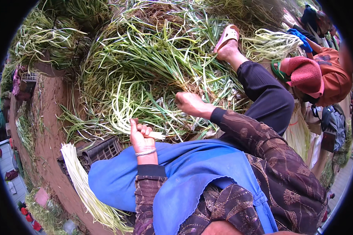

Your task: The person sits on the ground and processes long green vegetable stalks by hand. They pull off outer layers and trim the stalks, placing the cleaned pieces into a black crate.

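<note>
My left hand (142,137), with a bracelet at the wrist, is closed around a small bunch of pale allium stalks (122,123). Their white cut-looking ends stick out to the right of the fingers, and the thin leaves fan upward. My right hand (192,103) hovers over the heap with its fingers bent, just below the brown roots of a bundle of green allium plants (164,64). Whether it pinches anything is hidden. Left of my blue apron (200,164), a thick bundle of cleaned pale stalks (85,185) lies across a black plastic crate (101,151).
Loose leaves cover the ground ahead, where my sandalled foot (228,38) rests. At the right sits another person in an orange top (336,75), whose blue-gloved hand (301,39) holds stalks. A tall heap of leaves (50,41) stands upper left, beside bare brown ground (51,117).
</note>
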{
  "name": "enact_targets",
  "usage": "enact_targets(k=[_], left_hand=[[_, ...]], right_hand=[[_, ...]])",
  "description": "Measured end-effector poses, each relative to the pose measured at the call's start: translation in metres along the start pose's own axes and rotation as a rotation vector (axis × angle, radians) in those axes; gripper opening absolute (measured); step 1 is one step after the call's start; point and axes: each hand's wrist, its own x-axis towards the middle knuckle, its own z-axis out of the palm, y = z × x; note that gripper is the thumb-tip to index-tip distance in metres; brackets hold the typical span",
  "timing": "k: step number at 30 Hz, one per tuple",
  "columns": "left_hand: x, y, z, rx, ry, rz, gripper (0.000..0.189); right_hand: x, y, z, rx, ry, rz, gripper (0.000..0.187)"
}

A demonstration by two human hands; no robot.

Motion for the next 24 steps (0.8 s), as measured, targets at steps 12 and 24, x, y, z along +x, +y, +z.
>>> enact_targets(k=[12, 24], left_hand=[[-0.009, -0.003, 0.025, 0.084, -0.084, -0.322, 0.028], [-0.014, -0.05, 0.017, 0.354, -0.025, -0.343, 0.017]], right_hand=[[0.034, 0.046, -0.077, -0.02, 0.167, 0.395, 0.029], [-0.071, -0.019, -0.001, 0.764, -0.307, 0.233, 0.014]])
